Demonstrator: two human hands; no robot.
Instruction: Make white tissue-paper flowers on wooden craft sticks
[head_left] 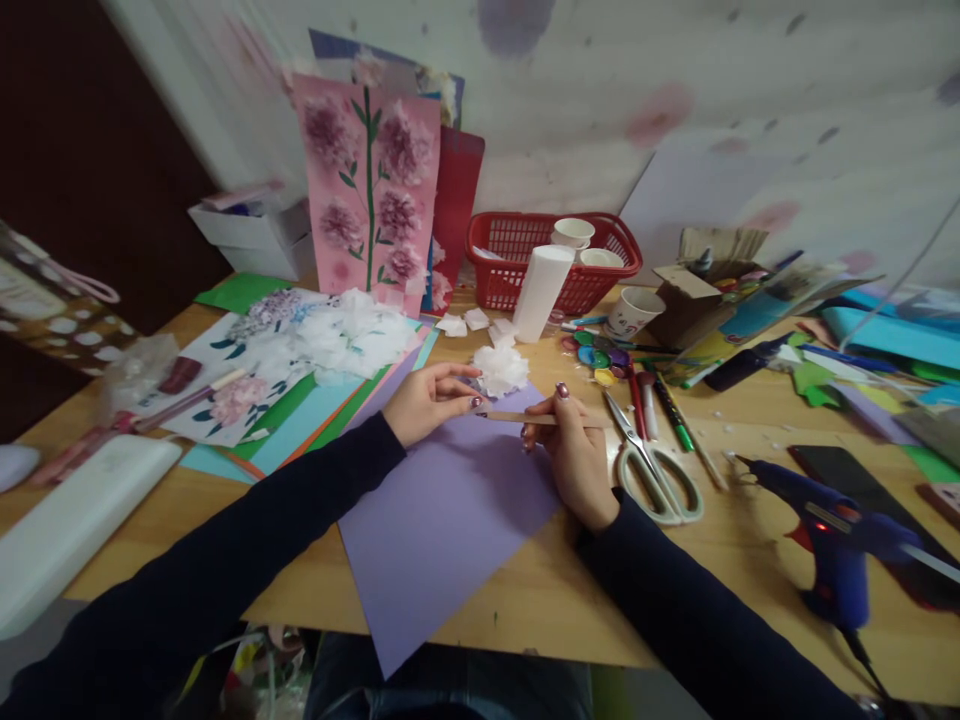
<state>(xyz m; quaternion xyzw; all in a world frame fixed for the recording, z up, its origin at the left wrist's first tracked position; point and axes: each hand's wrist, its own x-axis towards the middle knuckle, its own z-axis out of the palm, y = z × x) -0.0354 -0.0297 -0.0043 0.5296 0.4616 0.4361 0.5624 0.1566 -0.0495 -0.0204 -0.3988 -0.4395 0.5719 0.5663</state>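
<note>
In the head view, my right hand (574, 450) is closed around a thin wooden stick (510, 417) that points left, level above a purple sheet of paper (450, 510). My left hand (431, 402) is at the stick's tip, its fingers stretched forward with a gap above the thumb. Whether the thumb touches the tip is hard to make out. Just beyond the fingertips sits a ruffled white tissue-paper flower (501, 370), near the sheet's far edge. Scissors with pale handles (656, 470) lie to the right of my right hand.
A blue glue gun (825, 530) stands at the right beside a dark phone (862, 480). Behind are a white roll (541, 295), a red basket (510, 270), paint pots (600, 358) and a paper cup (634, 312). White tissue (360, 335) piles up at left.
</note>
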